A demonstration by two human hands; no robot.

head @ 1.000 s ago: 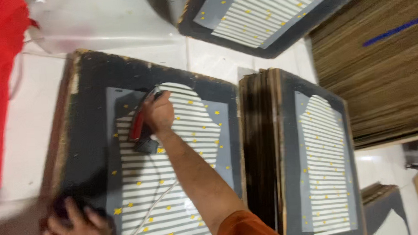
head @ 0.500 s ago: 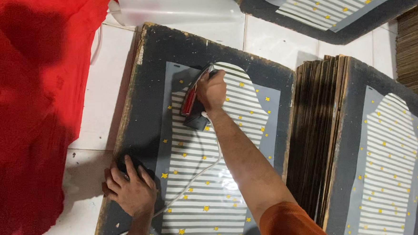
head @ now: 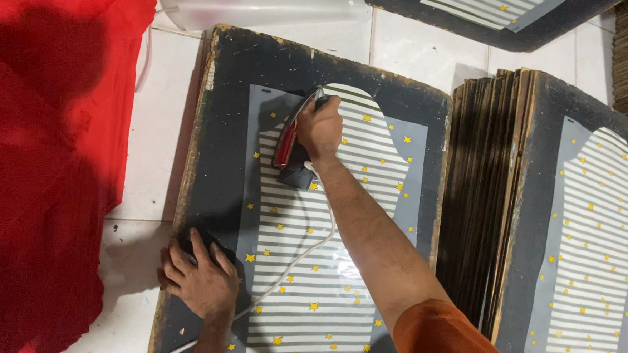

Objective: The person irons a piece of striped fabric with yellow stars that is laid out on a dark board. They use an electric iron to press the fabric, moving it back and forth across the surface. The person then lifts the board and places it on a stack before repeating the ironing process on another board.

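Right hand (head: 320,128) clamped on red-and-black clothes iron (head: 293,143), long axis running up-right, nose near striped starred fabric (head: 312,270) top edge. Left hand (head: 201,275) pressed flat, fingers apart, on dark worn board (head: 206,168) left edge; bare board margin all round.

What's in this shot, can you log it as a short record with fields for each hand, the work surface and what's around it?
right hand: grips a red and black iron, pressed on the striped sheet
left hand: flat on the dark board's edge
striped sheet: grey with white stripes and yellow stars, lying on the dark board
cord: white, runs from the iron across the sheet
left side: red cloth on the tiled floor
right side: stack of boards on edge, another striped sheet
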